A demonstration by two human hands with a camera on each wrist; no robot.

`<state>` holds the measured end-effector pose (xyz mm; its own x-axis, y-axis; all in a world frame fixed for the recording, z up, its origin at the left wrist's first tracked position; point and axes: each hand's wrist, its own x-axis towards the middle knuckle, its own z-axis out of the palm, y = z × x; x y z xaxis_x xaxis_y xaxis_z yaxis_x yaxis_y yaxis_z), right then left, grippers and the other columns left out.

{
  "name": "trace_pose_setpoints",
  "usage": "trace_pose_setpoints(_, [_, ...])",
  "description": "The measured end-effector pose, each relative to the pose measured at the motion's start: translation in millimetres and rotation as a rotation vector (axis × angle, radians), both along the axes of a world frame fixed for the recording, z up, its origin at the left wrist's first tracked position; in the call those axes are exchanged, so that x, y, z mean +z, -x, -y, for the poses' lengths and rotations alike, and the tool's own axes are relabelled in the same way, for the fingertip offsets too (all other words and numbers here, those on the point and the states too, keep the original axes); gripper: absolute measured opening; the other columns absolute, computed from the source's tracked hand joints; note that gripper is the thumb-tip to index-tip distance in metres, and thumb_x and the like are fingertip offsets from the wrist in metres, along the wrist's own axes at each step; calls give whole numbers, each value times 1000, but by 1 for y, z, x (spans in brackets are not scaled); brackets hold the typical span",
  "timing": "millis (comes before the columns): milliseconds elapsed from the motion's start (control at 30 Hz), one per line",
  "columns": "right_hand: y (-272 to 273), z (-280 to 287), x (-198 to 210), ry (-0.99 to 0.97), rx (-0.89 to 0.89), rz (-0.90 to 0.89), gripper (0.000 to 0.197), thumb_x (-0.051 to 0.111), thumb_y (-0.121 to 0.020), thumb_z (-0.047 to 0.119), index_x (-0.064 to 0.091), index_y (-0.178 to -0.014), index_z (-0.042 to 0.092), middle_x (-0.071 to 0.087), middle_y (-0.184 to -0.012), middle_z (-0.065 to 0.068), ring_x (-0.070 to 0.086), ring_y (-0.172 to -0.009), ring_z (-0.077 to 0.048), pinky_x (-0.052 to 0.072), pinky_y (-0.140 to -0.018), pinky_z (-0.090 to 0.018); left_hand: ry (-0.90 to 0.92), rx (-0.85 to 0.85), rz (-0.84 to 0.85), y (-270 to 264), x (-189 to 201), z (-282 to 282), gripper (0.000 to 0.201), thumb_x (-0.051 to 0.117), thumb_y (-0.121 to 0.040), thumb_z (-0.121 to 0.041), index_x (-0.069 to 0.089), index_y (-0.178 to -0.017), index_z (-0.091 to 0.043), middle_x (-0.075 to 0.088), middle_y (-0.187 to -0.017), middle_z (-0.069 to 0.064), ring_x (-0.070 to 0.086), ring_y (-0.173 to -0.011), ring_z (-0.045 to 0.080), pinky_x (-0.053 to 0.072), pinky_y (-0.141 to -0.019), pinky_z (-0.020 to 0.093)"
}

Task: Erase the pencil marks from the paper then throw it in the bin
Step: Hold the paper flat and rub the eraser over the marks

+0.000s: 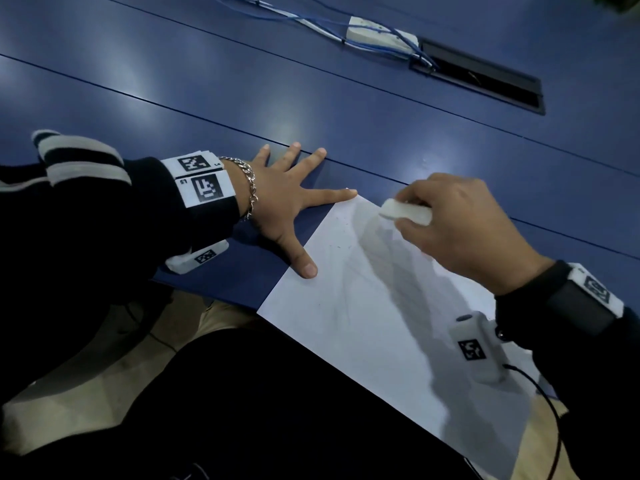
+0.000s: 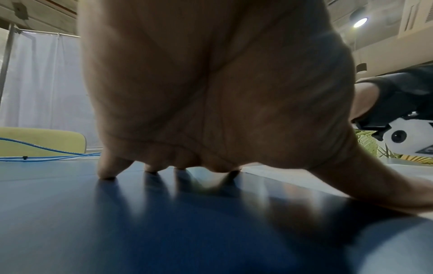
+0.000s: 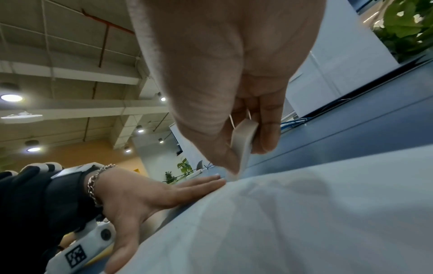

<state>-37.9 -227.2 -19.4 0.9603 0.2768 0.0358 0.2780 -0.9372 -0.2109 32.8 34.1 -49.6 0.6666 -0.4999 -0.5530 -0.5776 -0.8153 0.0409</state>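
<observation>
— White paper (image 1: pixel 374 327) lies at the blue table's (image 1: pixel 242 81) near edge, overhanging it; faint grey pencil marks show mid-sheet.

— Left hand (image 1: pixel 277 202) spread flat, thumb and forefinger pinning its left side. Right hand (image 1: pixel 464 226) pinches the white eraser (image 1: pixel 405 211) by the far corner. I'd rub lightly, away from the pinning hand.

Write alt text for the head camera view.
A right hand pinches a white eraser at the far corner of a white sheet of paper on a blue table. The left hand lies flat with fingers spread, thumb and index fingertip pressing the sheet's edge. Faint pencil marks remain on the paper.
</observation>
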Motion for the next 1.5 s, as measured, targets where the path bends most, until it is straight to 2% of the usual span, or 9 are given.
trace_pose_setpoints(167, [13, 13, -10, -4, -3, -96, 22, 69, -87, 28, 72, -109, 27, 61, -93, 9, 58, -89, -15, 50, -82, -35, 55, -80, 21, -5, 7, 0, 131, 60, -50, -103, -32, -138, -74, -42, -164, 2, -18, -156, 48, 2, -124, 67])
trace_pose_setpoints(267, [13, 19, -8, 4, -44, -91, 20, 69, -87, 26, 70, -107, 26, 58, -93, 10, 57, -86, -16, 50, -79, -34, 106, -132, -3, -1, 4, -5, 122, 60, -62, -99, -27, -142, -73, -39, -166, 0, -21, -157, 40, -2, -125, 65])
trace_pose_setpoints(500, [13, 6, -2, -6, 7, -78, 24, 70, -84, 28, 69, -108, 26, 55, -91, 12, 54, -82, -10, 42, -74, -25, 71, -121, 18, 2, -1, -4, 133, 58, -44, -107, -27, -141, -74, -38, -166, 0, -29, -155, 38, -7, -124, 66])
trace_pose_setpoints(733, [7, -26, -4, -94, 172, -120, 31, 72, -85, 36, 71, -115, 26, 56, -99, 14, 60, -93, -12, 48, -85, -29, 50, -115, 20, 0, 0, 1, 134, 57, -37, -109, -33, -132, -78, -39, -165, -3, -30, -154, 39, -8, -123, 68])
trace_pose_setpoints(900, [4, -36, -6, -89, 233, -175, 50, 50, -81, 58, 72, -110, 22, 64, -99, 9, 61, -91, -14, 53, -83, -36, 65, -107, 0, -1, -2, 0, 138, 59, -36, -108, -27, -138, -76, -39, -166, -3, -32, -154, 38, -10, -122, 68])
trace_pose_setpoints(1100, [-3, -31, -2, -96, 381, -230, 22, 79, -82, 36, 78, -101, 25, 69, -95, 13, 60, -86, -4, 44, -79, -11, 55, -115, 30, 0, -3, 1, 139, 57, -36, -109, -29, -140, -74, -37, -167, -1, -27, -155, 41, -7, -122, 70])
trace_pose_setpoints(1233, [-9, -31, -5, -112, 296, -123, 23, 76, -83, 39, 76, -98, 22, 65, -87, 8, 58, -79, -9, 47, -74, -26, 53, -108, 28, 0, -2, 1, 139, 59, -36, -108, -32, -137, -74, -37, -167, -2, -27, -155, 41, -6, -122, 69])
trace_pose_setpoints(1367, [1, -32, -1, -67, 425, -252, 20, 79, -80, 32, 77, -99, 26, 65, -87, 15, 58, -80, -5, 44, -73, -16, 41, -117, 44, 0, -3, 1, 140, 56, -35, -110, -31, -140, -73, -38, -167, 0, -27, -155, 42, -4, -122, 70])
trace_pose_setpoints(1500, [-9, -30, -5, -123, 332, -140, 29, 71, -81, 46, 78, -98, 23, 66, -87, 11, 57, -77, -7, 35, -72, -6, 34, -112, 32, 0, -3, 2, 139, 55, -34, -111, -34, -135, -74, -38, -166, -2, -28, -155, 40, -6, -123, 68])
